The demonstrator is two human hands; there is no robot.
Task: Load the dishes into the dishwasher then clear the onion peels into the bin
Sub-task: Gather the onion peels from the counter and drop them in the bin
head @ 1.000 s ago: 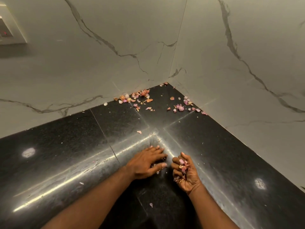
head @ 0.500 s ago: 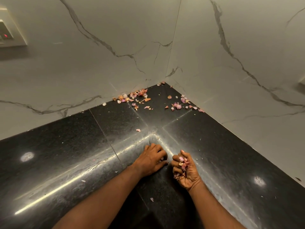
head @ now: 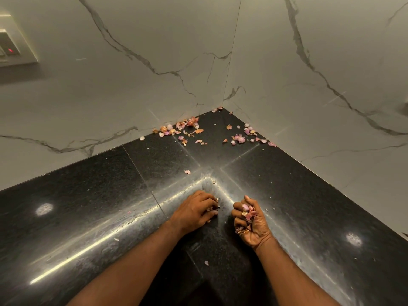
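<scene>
Pink and orange onion peels lie scattered on the black stone counter point(head: 88, 202). One cluster of peels point(head: 181, 128) sits along the left wall, another cluster point(head: 245, 136) along the right wall near the corner. My right hand point(head: 251, 221) is palm up, fingers curled round a handful of peels. My left hand point(head: 196, 212) lies palm down on the counter just left of it, fingers curled over a few small peel bits at its fingertips. Single peels lie at mid counter point(head: 187, 172) and between my forearms point(head: 206, 263).
Marble walls meet in a corner point(head: 223, 104) behind the counter. A wall switch plate point(head: 13, 45) with a red light is at the upper left. The dishwasher, dishes and bin are out of view.
My left hand's fingers have curled in, scraping peel bits together. My right hand has closed tighter round its handful. Both hands stay in about the same spot.
</scene>
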